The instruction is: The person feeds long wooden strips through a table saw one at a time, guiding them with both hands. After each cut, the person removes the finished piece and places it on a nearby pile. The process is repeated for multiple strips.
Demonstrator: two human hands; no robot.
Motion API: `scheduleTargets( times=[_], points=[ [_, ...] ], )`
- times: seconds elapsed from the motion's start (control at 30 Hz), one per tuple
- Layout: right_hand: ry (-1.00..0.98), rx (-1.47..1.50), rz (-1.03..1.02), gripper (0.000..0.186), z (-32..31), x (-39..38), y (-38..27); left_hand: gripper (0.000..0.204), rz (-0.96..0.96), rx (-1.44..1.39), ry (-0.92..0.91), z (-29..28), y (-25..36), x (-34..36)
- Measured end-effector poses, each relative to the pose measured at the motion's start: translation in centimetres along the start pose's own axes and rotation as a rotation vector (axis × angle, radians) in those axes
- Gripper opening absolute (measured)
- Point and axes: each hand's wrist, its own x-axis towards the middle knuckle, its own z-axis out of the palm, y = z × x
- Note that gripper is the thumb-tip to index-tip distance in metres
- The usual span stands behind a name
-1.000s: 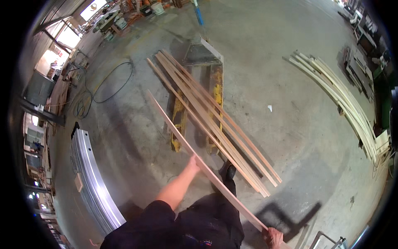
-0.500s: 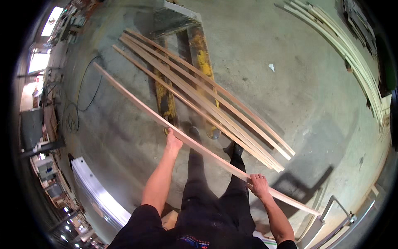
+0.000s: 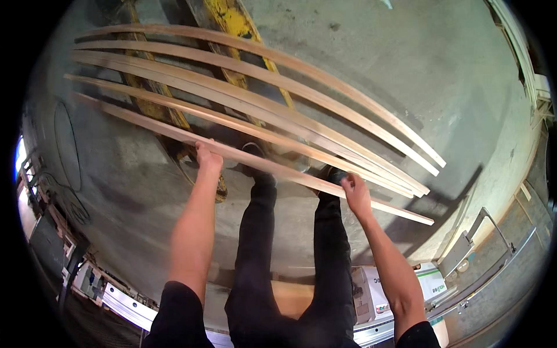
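Note:
A long, narrow wooden board (image 3: 270, 166) lies across both my hands in front of my legs. My left hand (image 3: 209, 156) is closed around its edge left of the middle. Farther right, my right hand (image 3: 356, 194) grips the same board with bent fingers. Just beyond it, several similar wooden strips (image 3: 197, 87) rest side by side over the yellow, worn forks (image 3: 232, 20) of a pallet jack. The held board runs roughly parallel to the nearest strip, with a narrow gap between them.
More pale lengths of wood (image 3: 516, 43) lie at the far right. A cable (image 3: 57, 124) loops over the concrete floor on the left. Behind my legs are a white box (image 3: 371, 290) and a metal rail (image 3: 130, 306). A metal frame (image 3: 470, 243) stands at right.
Both hands have carried the board forward and closer to the strips on the forks. My view has tilted and shifted, bringing the white box into sight.

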Motion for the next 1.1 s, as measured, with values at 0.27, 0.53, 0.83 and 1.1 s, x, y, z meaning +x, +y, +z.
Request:
scheduleTargets(
  times=[0.27, 0.53, 0.83, 1.1],
  points=[
    [0.183, 1.294, 0.898, 0.046, 9.1, 12.4, 2.8, 0.051, -0.113, -0.084, -0.084, 1.9, -2.5, 4.7],
    [0.372, 1.919, 0.831, 0.049, 11.8, 13.1, 1.7, 0.044, -0.013, 0.009, -0.196, 2.1, 7.8, 11.3],
    [0.692, 1.666, 0.680, 0.041, 7.2, 10.1, 5.2, 0.015, 0.471, 0.466, -0.002, 2.5, 8.3, 1.7],
    [0.842, 1.431, 0.608, 0.035, -16.5, -14.1, 9.7, 0.080, -0.242, -0.250, -0.396, 9.1, 5.4, -18.6]
  ],
)
